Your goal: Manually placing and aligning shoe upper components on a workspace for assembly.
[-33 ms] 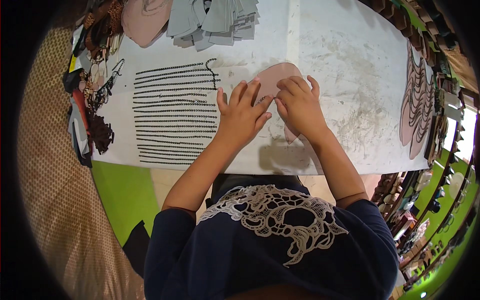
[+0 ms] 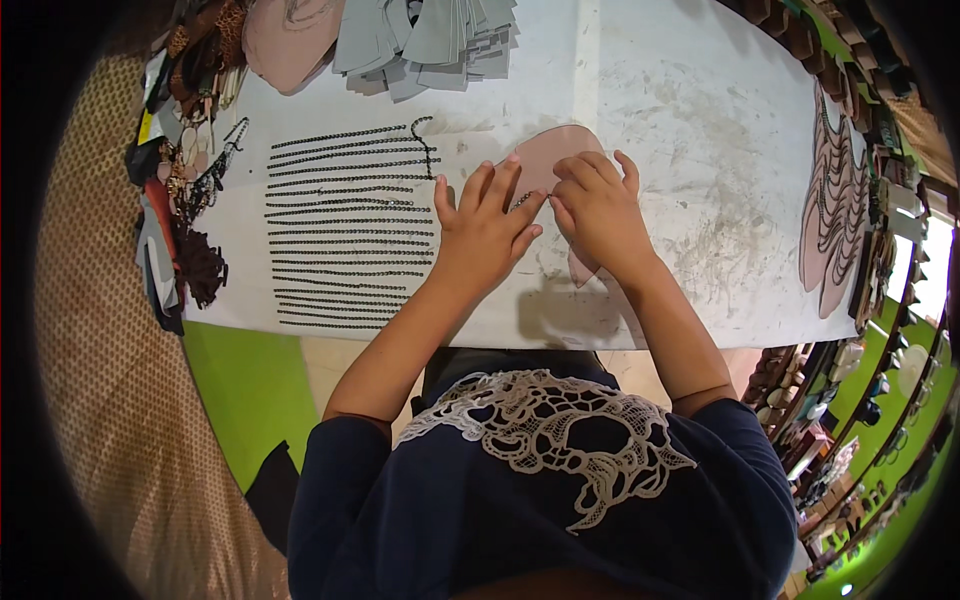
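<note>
A pink, sole-shaped piece (image 2: 556, 144) lies on the white table under both my hands. My left hand (image 2: 484, 228) rests on its left side with the fingers spread. Between its fingers and thumb shows a short length of dark beaded chain (image 2: 520, 201), lying across the pink surface. At the right end of that chain, my right hand (image 2: 603, 212) has its thumb and index finger pinched together, the other fingers bent over the piece. The rest of the chain is hidden by my hands. Left of my left hand, several dark beaded chains (image 2: 350, 242) lie in near-parallel rows.
Grey cut sheets (image 2: 440, 50) are heaped at the far side, beside a stack of pink pieces (image 2: 290, 45). More pink pieces with chains (image 2: 835, 210) lie at the right edge. Beads, tassels and scraps (image 2: 195, 190) crowd the left edge.
</note>
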Demonstrator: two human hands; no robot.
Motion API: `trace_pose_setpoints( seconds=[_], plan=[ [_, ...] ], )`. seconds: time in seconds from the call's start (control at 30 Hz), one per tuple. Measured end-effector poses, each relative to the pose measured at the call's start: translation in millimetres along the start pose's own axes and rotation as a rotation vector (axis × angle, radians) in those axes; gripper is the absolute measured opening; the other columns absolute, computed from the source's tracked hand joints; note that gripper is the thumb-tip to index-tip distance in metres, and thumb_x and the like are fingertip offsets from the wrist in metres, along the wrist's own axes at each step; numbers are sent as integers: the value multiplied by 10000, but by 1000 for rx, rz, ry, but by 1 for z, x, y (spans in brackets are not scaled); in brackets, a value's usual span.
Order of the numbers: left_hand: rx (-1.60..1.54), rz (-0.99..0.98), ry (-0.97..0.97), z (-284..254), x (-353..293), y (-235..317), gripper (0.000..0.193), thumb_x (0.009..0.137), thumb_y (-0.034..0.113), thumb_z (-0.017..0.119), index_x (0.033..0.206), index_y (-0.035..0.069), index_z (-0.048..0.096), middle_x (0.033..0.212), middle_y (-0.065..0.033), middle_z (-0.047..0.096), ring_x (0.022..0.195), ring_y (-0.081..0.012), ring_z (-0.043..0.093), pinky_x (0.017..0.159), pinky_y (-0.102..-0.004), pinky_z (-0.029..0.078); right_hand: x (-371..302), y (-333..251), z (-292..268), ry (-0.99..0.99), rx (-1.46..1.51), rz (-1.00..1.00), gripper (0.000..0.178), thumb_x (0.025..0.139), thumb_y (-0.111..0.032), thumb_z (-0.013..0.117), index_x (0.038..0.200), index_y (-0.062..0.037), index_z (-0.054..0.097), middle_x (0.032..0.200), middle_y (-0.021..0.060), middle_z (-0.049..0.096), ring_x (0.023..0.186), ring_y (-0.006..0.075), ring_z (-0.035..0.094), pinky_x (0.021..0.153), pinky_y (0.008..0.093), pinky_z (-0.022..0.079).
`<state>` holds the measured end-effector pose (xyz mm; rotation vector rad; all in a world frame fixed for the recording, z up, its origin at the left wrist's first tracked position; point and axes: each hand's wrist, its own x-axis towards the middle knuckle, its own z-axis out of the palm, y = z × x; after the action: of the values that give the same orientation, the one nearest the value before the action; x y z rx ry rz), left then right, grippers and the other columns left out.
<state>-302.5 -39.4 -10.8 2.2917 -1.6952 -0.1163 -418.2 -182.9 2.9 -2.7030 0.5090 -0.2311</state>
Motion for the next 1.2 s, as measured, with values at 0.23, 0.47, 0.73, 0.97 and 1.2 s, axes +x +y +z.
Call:
trace_pose_setpoints(
  seconds=[0.23,0.47,0.73,0.97,1.2],
  plan=[
    [103,22,10,3,-5,10,441,778,379,667,1188,233,603,1371,-51,430,1256,-267,370,984,-637,174,-9,8,-2,-12,55,91,96,751,-155,689,846,-160,672,1113,-23,589,1146,176,482,1038,503,252],
    [142,-28,24,3,-4,21,472,746,382,686,1177,208,605,1359,-49,431,1253,-266,372,986,-636,172,-14,5,5,53,46,99,85,750,-147,685,832,-158,665,1078,-37,600,1115,171,505,1021,508,264],
    [84,-75,-19,2,-6,20,482,774,366,671,1224,234,563,1388,-64,395,1269,-271,357,996,-650,149,-21,1,5,73,-21,81,80,777,-199,670,852,-173,678,1063,-31,598,1094,169,511,1013,514,261],
    [-15,-108,-55,-4,-5,17,454,787,343,661,1214,212,580,1393,-97,378,1275,-310,339,993,-662,152,-30,-3,-2,74,-49,96,151,780,-217,667,923,-189,707,1086,-6,597,1114,203,498,1009,534,251],
    [-199,-72,-80,-10,-5,3,465,809,367,631,1245,217,570,1424,-158,333,1281,-390,305,990,-671,158,-42,16,7,104,330,248,252,793,-242,661,1040,-200,698,1174,45,575,1162,267,463,1010,546,244]
  ],
)
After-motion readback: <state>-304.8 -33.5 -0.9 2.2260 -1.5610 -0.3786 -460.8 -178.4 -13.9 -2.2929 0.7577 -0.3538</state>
